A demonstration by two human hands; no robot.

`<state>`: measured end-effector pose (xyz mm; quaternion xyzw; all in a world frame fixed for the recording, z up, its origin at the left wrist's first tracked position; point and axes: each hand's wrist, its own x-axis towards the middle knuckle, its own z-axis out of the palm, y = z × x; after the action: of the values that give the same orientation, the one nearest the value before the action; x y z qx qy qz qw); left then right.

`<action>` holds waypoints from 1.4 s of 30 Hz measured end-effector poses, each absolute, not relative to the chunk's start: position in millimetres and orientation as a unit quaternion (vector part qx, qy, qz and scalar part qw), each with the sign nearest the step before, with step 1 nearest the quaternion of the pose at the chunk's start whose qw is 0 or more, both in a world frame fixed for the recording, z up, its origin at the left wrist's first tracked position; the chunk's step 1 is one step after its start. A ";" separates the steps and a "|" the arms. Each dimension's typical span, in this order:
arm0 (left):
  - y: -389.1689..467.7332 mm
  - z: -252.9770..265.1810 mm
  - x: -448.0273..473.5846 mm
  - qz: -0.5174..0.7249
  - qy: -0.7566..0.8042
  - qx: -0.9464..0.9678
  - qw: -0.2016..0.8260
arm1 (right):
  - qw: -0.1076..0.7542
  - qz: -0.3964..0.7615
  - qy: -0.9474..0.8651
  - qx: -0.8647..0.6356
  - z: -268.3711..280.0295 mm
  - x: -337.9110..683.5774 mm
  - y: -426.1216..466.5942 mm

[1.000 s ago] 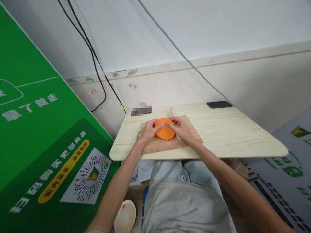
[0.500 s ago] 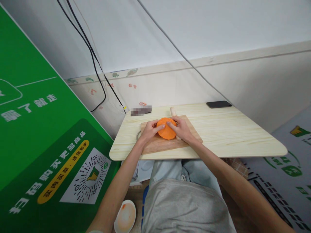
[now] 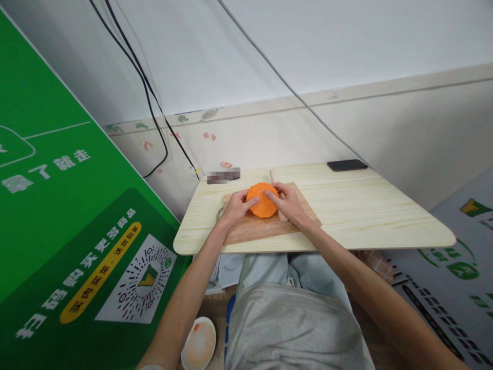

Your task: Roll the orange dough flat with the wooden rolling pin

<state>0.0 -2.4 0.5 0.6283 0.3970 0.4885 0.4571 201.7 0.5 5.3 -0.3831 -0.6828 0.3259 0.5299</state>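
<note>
A flat round of orange dough (image 3: 262, 206) is held up between both hands above a wooden board (image 3: 250, 232). My left hand (image 3: 234, 208) grips its left edge, the thumb pressed on the face and the fingers mostly hidden behind. On the opposite edge, my right hand (image 3: 291, 205) is closed the same way, its thumb lying nearer the middle. Behind the dough and partly covered by the right hand, a wooden rolling pin (image 3: 273, 176) lies across the board. At the board's left side a metal ring handle (image 3: 219, 214) shows.
A black phone (image 3: 346, 165) lies at the back right of the pale table (image 3: 370, 210). A dark, pixelated item (image 3: 224, 176) sits at the back left. Below the table is a white dish (image 3: 198, 341) with orange smears. A green panel (image 3: 96, 205) stands on the left.
The orange dough has shifted slightly up and to the left in the hands, and its outline looks rounder. The arms and board look almost the same.
</note>
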 end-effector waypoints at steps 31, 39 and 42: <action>-5.3 4.0 0.8 0.479 0.393 0.650 0.441 | 0.481 0.281 -0.726 -0.404 4.2 201.8 0.9; -7.7 6.7 1.9 0.497 0.404 0.643 0.420 | 0.472 0.271 -0.741 -0.394 1.0 203.3 4.3; -7.2 6.4 1.5 0.489 0.415 0.646 0.413 | 0.470 0.275 -0.742 -0.391 1.7 203.8 4.0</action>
<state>1.5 -7.2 6.4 0.6465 0.4152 0.4886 0.4134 203.8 4.0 1.7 -0.3913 -0.7419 0.2752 0.4699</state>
